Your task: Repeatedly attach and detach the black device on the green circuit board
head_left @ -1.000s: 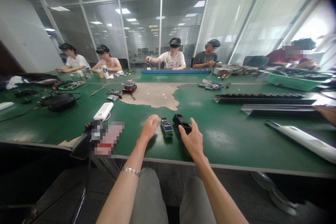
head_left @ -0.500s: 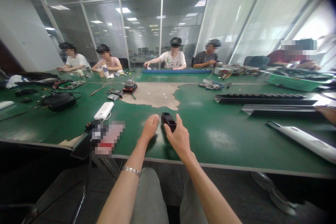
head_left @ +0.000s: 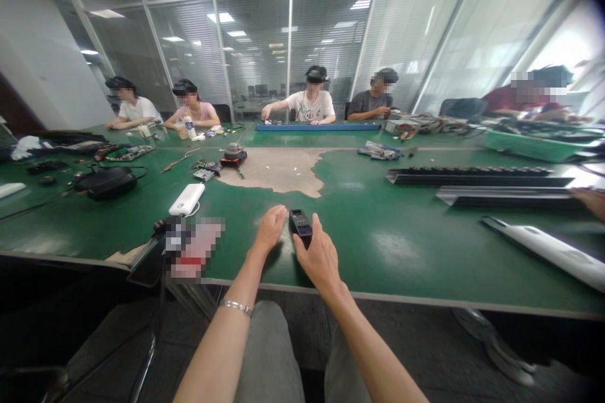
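Casing (head_left: 299, 224) sits over the near side of the table (head_left: 363, 264), presumably for easy control; right hand (head_left: 320, 257) holds the casing's near end, apparently to steady it; left hand (head_left: 271, 228) curls just beside, contents unclear.

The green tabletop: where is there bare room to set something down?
A broad free patch lies right of the right hand, bordered by the metal channels beyond and the long white casing further right. A smaller one lies between the left hand and the white power bank. Around the green basket, far right, it is crowded.
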Demonstrator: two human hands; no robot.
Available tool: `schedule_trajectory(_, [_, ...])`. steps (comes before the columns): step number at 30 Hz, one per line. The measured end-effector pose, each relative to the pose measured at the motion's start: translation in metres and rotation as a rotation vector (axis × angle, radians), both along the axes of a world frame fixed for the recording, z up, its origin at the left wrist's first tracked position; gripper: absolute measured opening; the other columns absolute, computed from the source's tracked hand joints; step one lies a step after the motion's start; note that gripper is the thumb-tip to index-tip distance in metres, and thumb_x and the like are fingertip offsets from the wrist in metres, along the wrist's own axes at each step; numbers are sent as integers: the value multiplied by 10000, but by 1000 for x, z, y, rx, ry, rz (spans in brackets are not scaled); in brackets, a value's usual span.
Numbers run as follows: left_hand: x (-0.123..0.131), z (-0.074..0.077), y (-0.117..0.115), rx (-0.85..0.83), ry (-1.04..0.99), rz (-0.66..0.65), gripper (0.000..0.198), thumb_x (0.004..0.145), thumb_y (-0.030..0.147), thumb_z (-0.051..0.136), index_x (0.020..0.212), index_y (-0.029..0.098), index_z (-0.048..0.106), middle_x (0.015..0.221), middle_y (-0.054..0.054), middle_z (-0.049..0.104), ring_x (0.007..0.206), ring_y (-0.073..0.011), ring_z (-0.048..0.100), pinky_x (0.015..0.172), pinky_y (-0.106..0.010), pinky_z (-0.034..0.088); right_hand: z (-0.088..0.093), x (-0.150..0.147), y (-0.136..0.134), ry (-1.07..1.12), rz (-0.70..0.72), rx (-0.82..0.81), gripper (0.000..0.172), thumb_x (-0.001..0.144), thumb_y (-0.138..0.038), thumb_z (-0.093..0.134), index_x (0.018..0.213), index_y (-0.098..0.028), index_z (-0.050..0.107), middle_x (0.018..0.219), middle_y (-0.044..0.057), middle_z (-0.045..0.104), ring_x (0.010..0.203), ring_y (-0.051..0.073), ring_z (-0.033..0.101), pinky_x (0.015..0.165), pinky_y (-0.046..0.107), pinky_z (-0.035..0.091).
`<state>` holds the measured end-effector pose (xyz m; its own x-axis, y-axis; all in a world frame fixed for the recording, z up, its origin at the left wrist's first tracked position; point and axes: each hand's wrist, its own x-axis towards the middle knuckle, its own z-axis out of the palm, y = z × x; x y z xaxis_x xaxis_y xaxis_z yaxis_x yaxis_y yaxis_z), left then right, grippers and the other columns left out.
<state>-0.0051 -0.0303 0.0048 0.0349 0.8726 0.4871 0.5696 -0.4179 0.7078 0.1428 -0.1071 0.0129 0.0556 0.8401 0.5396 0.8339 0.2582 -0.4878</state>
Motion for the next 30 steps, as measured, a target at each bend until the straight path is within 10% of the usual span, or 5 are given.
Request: schedule_trajectory(30, [0,-1,1,-2,-9,-20,452,953,432,331,1160,162,628,1248,-97,616,1212,-182,529,1097,-355,364,14,1,6,147,-18,-67,737,831,-465,507,1426,-89,286,1162,184,618,1034,294,606,870,411,457])
